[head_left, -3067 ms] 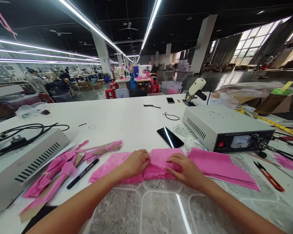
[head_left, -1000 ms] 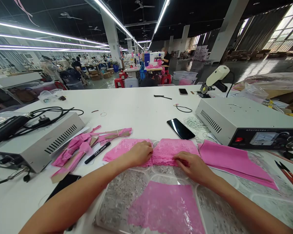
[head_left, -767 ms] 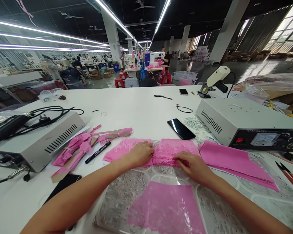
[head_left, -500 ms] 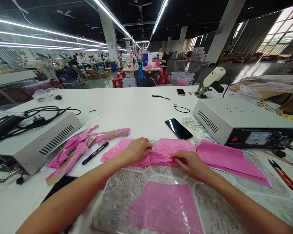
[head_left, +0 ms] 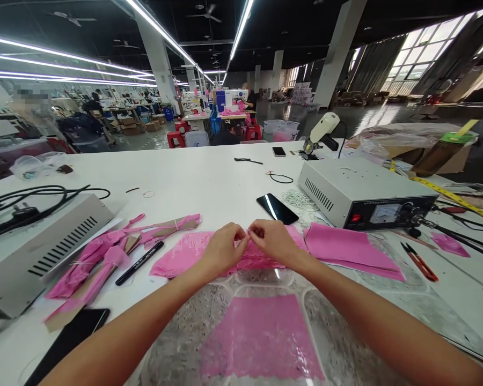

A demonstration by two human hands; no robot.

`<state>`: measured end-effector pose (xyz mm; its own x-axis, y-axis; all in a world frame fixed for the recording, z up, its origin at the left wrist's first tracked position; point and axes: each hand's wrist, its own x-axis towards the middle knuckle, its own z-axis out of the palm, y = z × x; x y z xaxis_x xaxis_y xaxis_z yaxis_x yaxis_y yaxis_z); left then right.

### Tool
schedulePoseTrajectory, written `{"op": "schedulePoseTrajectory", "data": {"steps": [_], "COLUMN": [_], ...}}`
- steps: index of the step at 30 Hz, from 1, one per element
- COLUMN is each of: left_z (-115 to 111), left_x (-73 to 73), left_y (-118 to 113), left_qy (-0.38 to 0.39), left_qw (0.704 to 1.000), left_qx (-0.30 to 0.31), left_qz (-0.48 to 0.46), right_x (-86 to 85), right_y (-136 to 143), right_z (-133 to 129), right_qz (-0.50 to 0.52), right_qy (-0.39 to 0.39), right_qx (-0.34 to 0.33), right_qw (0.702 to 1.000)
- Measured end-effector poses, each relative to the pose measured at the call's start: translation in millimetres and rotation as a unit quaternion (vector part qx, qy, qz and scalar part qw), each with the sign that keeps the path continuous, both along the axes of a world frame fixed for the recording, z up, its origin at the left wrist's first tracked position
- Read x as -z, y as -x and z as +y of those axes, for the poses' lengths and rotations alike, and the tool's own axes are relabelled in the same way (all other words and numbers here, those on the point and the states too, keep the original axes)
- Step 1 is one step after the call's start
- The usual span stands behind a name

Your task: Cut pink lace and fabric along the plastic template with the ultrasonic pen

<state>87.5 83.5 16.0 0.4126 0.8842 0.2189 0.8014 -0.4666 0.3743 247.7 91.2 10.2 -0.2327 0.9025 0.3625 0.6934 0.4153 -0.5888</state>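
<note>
My left hand and my right hand meet over a pile of pink lace fabric, their fingertips almost touching. Each is closed in a pinch on the lace; the exact edge between the fingers is hidden. Below the pile lies a clear plastic sheet with a flat pink fabric panel under it. Folded plain pink fabric rests to the right of my right hand. A black marker and bundled pink strips are left of the pile.
Behind the pile lies a black phone beside tangled thin cord. Grey control boxes stand at right and left. Orange-handled snips are at far right. A cream handheld cutter and a small phone sit further back.
My right hand has moved left and up along the lace to meet my left hand. The view has turned somewhat to the right.
</note>
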Motion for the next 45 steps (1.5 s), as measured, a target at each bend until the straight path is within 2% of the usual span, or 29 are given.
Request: {"op": "schedulePoseTrajectory", "data": {"steps": [5,10,14,16,19,22,26,29,35,39,42,45], "left_z": [-6,8,11,5,-16,-49,-90,-103,-86,-71,-52,-21], "left_x": [9.7,6.3,-2.5,-4.0,3.4,22.4,46.6,49.1,31.2,25.9,25.5,25.1], "left_y": [-42,-84,-104,-111,-116,-116,-113,-110,-109,-115,-128,-147], "left_qy": [0.047,0.065,0.008,-0.029,-0.073,-0.096,-0.103,-0.093,0.017,0.029,0.025,0.012], "left_qw": [0.998,0.995,0.998,0.999,0.994,0.971,0.92,0.895,0.893,0.902,0.924,0.951], "left_qx": [-0.051,-0.075,-0.054,-0.02,0.075,0.212,0.373,0.432,0.443,0.422,0.37,0.295], "left_qz": [0.007,0.029,0.034,0.033,0.036,0.049,0.064,0.066,0.075,0.088,0.092,0.093], "right_x": [-18.0,-42.4,-63.0,-63.8,-46.2,-13.0,25.5,38.1,44.6,47.0,46.9,45.9], "right_y": [-17,-38,-87,-120,-165,-195,-210,-213,-220,-235,-248,-256], "right_z": [1,-4,-19,-38,-82,-129,-175,-191,-195,-191,-175,-145], "right_qz": [0.055,0.112,0.156,0.164,0.142,0.075,-0.037,-0.118,-0.215,-0.234,-0.217,-0.182], "right_qy": [-0.017,-0.051,-0.061,-0.043,0.008,0.08,0.141,0.167,0.177,0.152,0.115,0.068], "right_qx": [0.044,0.104,0.176,0.209,0.245,0.262,0.275,0.291,0.283,0.286,0.288,0.277], "right_qw": [0.997,0.987,0.97,0.963,0.959,0.959,0.95,0.935,0.918,0.917,0.926,0.941]}}
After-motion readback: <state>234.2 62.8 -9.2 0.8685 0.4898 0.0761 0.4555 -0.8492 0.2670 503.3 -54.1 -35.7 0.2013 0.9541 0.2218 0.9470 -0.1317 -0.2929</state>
